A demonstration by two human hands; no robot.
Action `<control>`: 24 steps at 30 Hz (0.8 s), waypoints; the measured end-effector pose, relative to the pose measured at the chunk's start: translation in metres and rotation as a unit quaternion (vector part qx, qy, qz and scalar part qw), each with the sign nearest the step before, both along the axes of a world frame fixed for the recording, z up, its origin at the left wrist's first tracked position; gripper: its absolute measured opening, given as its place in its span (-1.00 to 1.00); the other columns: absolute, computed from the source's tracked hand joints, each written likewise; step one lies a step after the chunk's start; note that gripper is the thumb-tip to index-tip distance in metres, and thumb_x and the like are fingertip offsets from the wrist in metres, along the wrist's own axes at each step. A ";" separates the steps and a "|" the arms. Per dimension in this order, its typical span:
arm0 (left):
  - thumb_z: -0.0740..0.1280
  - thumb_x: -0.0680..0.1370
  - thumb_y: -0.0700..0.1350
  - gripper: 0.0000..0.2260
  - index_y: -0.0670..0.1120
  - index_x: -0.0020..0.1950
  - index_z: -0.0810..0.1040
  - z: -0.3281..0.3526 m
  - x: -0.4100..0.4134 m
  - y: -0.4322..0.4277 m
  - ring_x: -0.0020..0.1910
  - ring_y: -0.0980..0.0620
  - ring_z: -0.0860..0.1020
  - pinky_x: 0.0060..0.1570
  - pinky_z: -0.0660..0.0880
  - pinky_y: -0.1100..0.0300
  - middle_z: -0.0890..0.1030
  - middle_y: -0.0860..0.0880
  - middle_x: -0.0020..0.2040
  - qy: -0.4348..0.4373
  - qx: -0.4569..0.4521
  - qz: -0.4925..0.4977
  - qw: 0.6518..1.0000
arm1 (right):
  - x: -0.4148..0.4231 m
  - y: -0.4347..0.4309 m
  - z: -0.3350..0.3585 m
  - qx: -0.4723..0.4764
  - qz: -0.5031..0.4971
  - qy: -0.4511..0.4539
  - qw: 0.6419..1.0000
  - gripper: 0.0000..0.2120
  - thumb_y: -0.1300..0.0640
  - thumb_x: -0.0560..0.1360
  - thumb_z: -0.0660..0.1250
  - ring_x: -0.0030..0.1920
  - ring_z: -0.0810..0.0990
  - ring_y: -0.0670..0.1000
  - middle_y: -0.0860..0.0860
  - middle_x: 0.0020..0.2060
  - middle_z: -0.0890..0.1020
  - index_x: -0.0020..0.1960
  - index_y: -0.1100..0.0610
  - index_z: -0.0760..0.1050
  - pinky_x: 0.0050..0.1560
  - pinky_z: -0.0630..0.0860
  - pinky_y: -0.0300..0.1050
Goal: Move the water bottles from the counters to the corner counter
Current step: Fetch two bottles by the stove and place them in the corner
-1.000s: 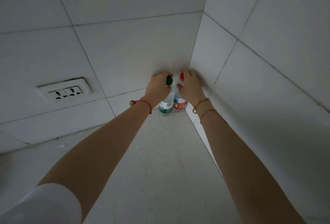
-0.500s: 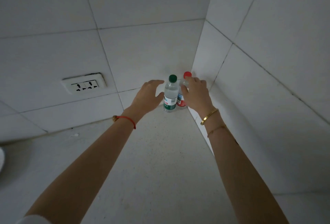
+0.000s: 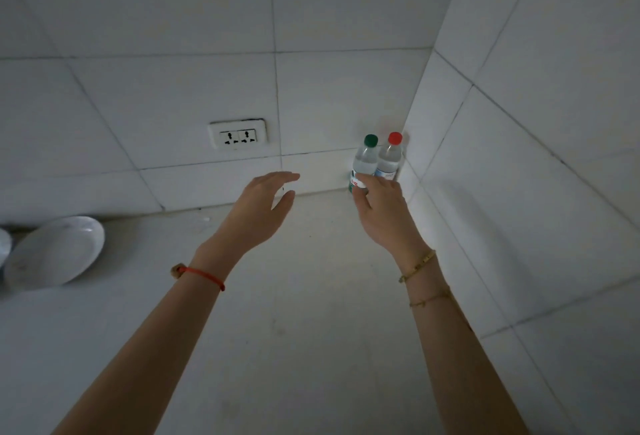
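Two small clear water bottles stand upright side by side in the corner where the two tiled walls meet. The green-capped bottle (image 3: 366, 158) is on the left, the red-capped bottle (image 3: 390, 157) on the right, against the corner. My right hand (image 3: 382, 213) is open in front of them and covers their lower parts; its fingertips lie over the green-capped bottle's label, and I cannot tell whether they touch it. My left hand (image 3: 259, 209) is open above the counter (image 3: 294, 313), well left of the bottles, holding nothing.
A double wall socket (image 3: 238, 135) sits on the back wall left of the bottles. A white plate (image 3: 55, 254) leans at the far left of the counter. Tiled walls close in the back and right sides.
Both hands let go of the bottle caps and have drawn back toward me; the left hand has moved left. The bottles stay standing in the corner. The view has shifted left.
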State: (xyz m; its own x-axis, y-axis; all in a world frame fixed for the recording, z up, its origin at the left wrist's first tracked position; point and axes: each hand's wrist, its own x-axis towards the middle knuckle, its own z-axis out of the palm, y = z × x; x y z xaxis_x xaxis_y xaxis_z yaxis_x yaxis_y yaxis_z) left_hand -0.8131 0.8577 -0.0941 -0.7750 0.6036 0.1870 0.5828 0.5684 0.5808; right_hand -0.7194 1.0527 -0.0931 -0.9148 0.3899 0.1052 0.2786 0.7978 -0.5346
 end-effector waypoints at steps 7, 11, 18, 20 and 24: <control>0.19 0.61 -0.08 -0.68 0.01 0.36 0.46 0.020 0.053 -0.083 0.32 0.09 0.43 0.25 0.23 0.33 0.52 0.08 0.31 0.007 0.007 0.041 0.999 | 0.032 -0.060 0.013 -0.032 0.036 0.026 0.998 -0.60 0.01 0.60 0.11 0.37 0.36 0.14 0.11 0.33 0.47 0.39 0.13 0.35 0.37 0.33 0.15; 0.21 0.60 -0.09 -0.70 0.03 0.33 0.49 0.030 0.081 -0.127 0.22 0.22 0.45 0.19 0.26 0.37 0.54 0.13 0.24 0.000 0.039 0.084 0.996 | 0.043 -0.098 0.017 -0.044 0.077 0.024 0.996 -0.59 0.01 0.61 0.11 0.36 0.36 0.13 0.10 0.32 0.48 0.41 0.12 0.34 0.37 0.31 0.14; 0.23 0.60 -0.10 -0.71 0.00 0.31 0.51 0.031 0.131 -0.194 0.18 0.18 0.48 0.13 0.28 0.41 0.56 0.09 0.21 0.007 0.035 0.162 0.986 | 0.058 -0.158 0.017 -0.036 0.142 0.031 0.989 -0.59 0.00 0.61 0.11 0.36 0.36 0.11 0.08 0.32 0.49 0.39 0.14 0.36 0.38 0.30 0.04; 0.23 0.60 -0.10 -0.72 0.00 0.31 0.51 0.029 0.144 -0.212 0.08 0.16 0.53 0.03 0.25 0.56 0.58 0.07 0.20 0.010 0.026 0.183 0.983 | 0.064 -0.173 0.016 -0.036 0.160 0.025 0.986 -0.59 0.00 0.61 0.10 0.36 0.35 0.11 0.08 0.32 0.49 0.39 0.14 0.36 0.38 0.30 0.03; 0.25 0.59 -0.10 -0.71 0.01 0.31 0.51 0.029 0.167 -0.243 -0.08 0.02 0.48 -0.08 0.28 0.52 0.57 0.08 0.21 0.015 0.021 0.228 0.973 | 0.073 -0.203 0.016 -0.029 0.200 0.021 0.979 -0.59 0.00 0.62 0.09 0.36 0.36 0.10 0.07 0.32 0.50 0.40 0.13 0.36 0.38 0.31 0.00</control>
State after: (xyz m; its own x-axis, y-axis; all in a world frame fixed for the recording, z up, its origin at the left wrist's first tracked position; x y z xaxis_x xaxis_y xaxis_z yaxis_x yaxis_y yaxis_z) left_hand -0.6459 0.6144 -0.0651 -0.9544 0.1893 0.2307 0.2923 0.7482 0.5956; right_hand -0.6461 0.8496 -0.0773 -0.9910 0.0076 0.1335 -0.0728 0.8070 -0.5860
